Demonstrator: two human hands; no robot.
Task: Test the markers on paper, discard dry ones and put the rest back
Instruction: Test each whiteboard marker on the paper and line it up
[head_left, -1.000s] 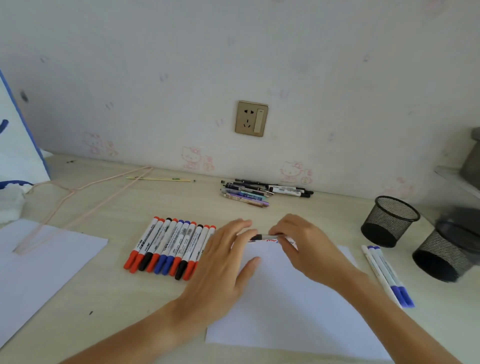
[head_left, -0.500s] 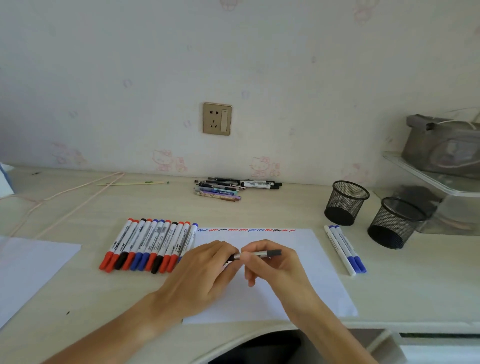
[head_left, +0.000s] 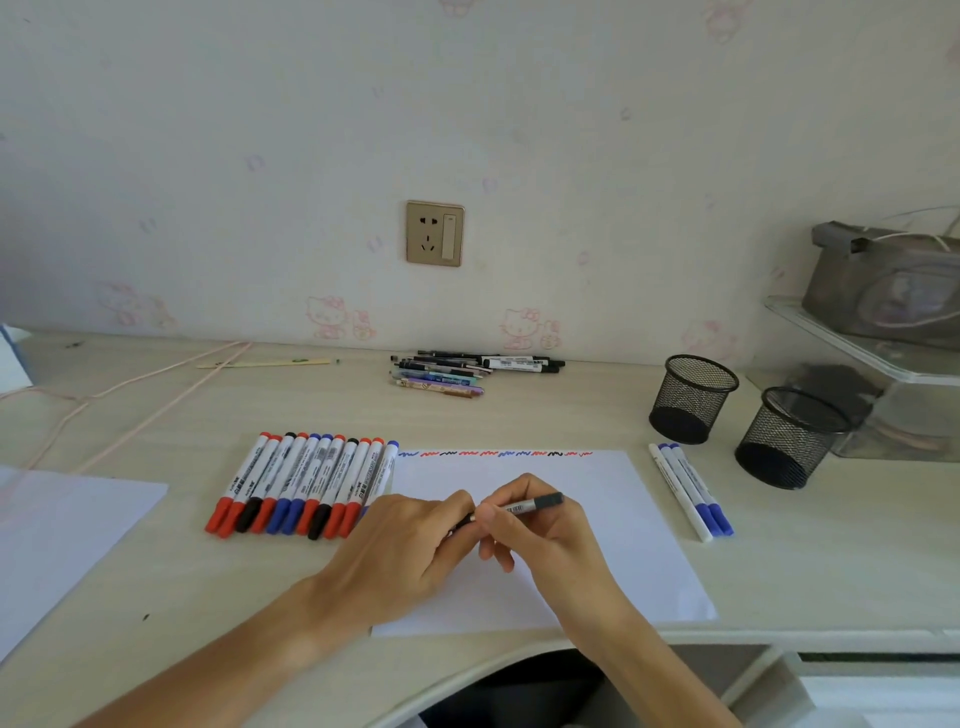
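Both hands are gripping one black marker (head_left: 524, 505) above the test sheet (head_left: 613, 551): the right hand (head_left: 540, 530) is pinching the barrel, and the left hand (head_left: 410, 545) is closing its fingertips on the left end (cap or tip, hidden by the fingers). The marker is lying roughly level, clear of the paper, below the row of squiggles (head_left: 493, 454) along the sheet's far edge.

Risk, as judged: if the tip is bare, it may be smearing the fingers, and a misaligned cap could be pressing on the nib.

Surroundings: a row of capped markers (head_left: 301, 483) is lying just left of the sheet, three blue-ended markers (head_left: 691, 491) just right of it. Two mesh cups (head_left: 693, 397) are standing beyond those, well apart from the hands, with nothing blocking the way there. A pile of pens (head_left: 457, 371) is lying by the wall.
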